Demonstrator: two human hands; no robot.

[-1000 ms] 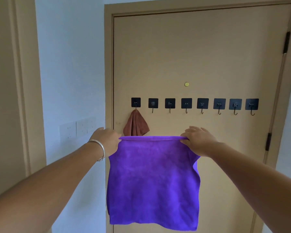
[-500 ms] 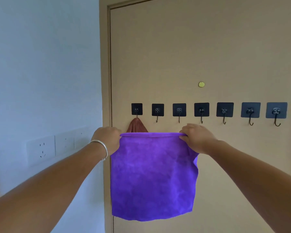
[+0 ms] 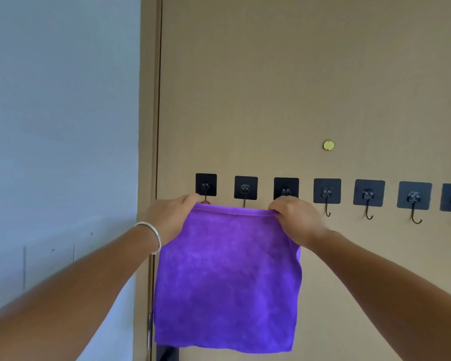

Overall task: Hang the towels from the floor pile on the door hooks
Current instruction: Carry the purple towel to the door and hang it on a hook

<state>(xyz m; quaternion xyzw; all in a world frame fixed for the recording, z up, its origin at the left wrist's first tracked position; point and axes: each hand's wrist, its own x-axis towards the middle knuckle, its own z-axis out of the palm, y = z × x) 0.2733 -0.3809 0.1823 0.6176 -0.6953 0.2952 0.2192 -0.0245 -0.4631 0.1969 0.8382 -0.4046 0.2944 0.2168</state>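
I hold the purple towel (image 3: 227, 280) stretched, left hand (image 3: 172, 220) and right hand (image 3: 294, 220) each pinching a top corner below the second hook (image 3: 245, 188); not yet hung.

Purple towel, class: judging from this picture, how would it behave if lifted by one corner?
The purple towel is probably floppy: it hangs flat below the top edge pinched by the left hand and right hand. It is likely light, since fingertip pinches carry it. Released at one corner, it would probably droop.
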